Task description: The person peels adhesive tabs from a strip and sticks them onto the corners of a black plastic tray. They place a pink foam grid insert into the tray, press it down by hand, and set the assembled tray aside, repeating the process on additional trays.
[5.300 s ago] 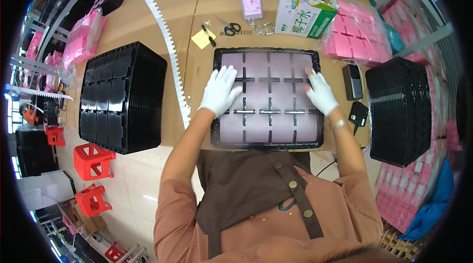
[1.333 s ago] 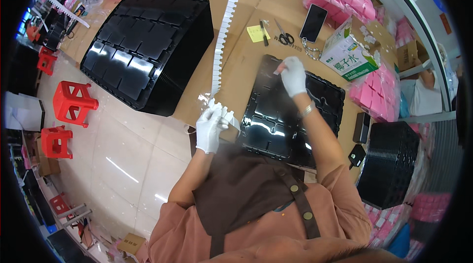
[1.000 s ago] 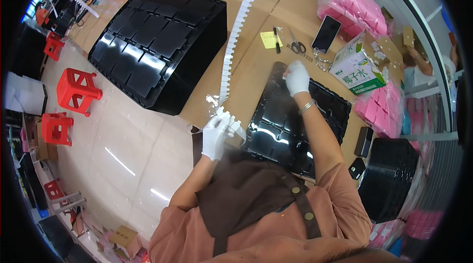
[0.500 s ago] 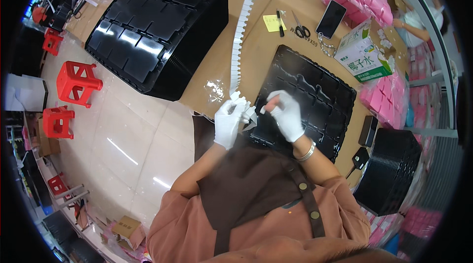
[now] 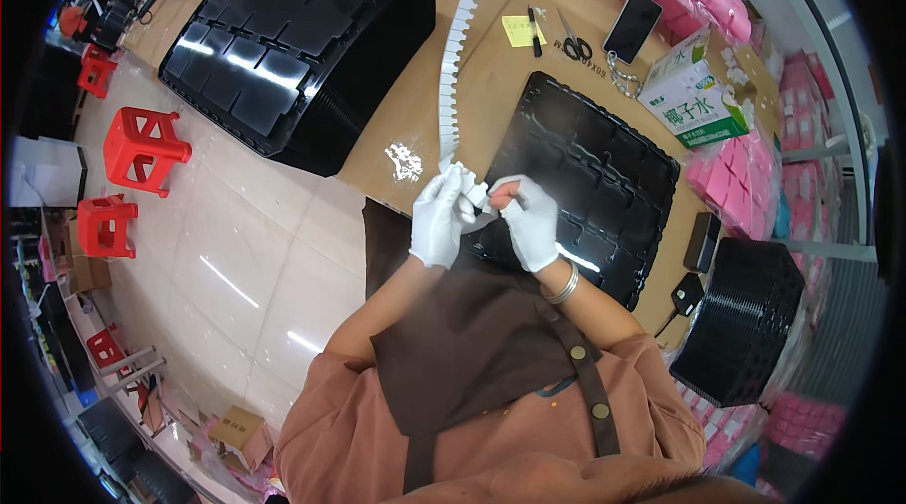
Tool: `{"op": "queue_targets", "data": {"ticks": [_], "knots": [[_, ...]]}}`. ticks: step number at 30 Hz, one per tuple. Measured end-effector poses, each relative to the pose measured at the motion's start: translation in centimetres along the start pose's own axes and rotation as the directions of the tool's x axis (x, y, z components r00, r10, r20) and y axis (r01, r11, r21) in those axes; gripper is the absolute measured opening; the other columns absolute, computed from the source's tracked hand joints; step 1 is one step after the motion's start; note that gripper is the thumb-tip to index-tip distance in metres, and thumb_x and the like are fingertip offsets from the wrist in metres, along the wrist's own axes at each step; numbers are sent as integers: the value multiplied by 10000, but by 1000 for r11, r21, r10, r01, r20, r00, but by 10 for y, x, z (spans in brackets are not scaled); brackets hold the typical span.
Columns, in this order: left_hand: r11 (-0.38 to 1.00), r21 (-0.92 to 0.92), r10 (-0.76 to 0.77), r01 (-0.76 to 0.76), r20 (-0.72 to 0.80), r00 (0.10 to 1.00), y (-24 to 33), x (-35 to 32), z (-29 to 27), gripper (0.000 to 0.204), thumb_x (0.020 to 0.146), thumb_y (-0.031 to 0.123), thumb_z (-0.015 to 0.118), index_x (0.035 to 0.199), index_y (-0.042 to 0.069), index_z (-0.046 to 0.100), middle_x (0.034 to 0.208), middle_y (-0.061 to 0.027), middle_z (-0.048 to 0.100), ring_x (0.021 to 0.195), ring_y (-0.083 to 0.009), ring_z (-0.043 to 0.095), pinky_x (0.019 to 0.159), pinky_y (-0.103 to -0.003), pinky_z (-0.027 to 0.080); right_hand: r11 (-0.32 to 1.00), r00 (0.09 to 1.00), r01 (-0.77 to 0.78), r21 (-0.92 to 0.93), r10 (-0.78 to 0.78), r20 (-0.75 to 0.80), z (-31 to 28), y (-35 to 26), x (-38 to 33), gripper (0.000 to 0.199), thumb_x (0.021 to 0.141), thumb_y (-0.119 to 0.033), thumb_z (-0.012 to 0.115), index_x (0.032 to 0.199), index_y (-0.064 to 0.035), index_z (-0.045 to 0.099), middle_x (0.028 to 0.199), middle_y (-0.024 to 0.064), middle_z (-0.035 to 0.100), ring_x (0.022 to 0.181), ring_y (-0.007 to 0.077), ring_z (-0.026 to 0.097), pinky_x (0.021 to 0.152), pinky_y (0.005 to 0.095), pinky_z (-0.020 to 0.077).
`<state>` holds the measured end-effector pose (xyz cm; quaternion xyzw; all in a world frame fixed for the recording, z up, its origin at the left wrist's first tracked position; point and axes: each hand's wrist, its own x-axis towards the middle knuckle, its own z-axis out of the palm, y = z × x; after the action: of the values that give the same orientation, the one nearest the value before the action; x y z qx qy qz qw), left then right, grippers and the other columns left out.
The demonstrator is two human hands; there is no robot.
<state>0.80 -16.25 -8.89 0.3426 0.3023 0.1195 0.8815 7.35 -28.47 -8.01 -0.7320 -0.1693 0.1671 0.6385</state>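
The cardboard-covered table (image 5: 401, 122) is spreading across the frame and running out past its upper edge. A stack of black trays (image 5: 311, 37) is filling the upper left, its top being cut off there too. Right of centre, a single black tray (image 5: 604, 178) is lying flat, its lower-left part disappearing behind the right hand (image 5: 530, 226). A white notched strip (image 5: 459, 46) is coming down from the upper edge, its far end out of frame and its near end sitting between the hands at centre. The gloved left hand (image 5: 438, 223) is pinching that end, its fingers partly covering it. The right hand is curling narrowly just beside it; whether it is gripping the strip, I cannot tell.
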Motion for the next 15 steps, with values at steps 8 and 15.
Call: {"op": "queue_targets", "data": {"ticks": [8, 15], "knots": [[974, -120, 167, -191, -185, 968, 14, 19, -28, 181, 969, 162, 500, 1084, 33, 556, 832, -3, 560, 619, -31, 487, 530, -171, 408, 791, 967, 223, -570, -105, 233, -24, 23, -12, 82, 641, -53, 700, 697, -47, 639, 875, 83, 637, 820, 297, 582, 756, 392, 459], [983, -47, 168, -179, -178, 970, 7, 18, -33, 317, 954, 182, 540, 1187, -33, 529, 867, -44, 576, 609, -60, 497, 556, -198, 462, 600, 959, 283, -748, -161, 233, -9, 37, -17, 113, 637, -67, 699, 628, -69, 586, 727, 104, 580, 752, 295, 565, 672, 420, 444]]}}
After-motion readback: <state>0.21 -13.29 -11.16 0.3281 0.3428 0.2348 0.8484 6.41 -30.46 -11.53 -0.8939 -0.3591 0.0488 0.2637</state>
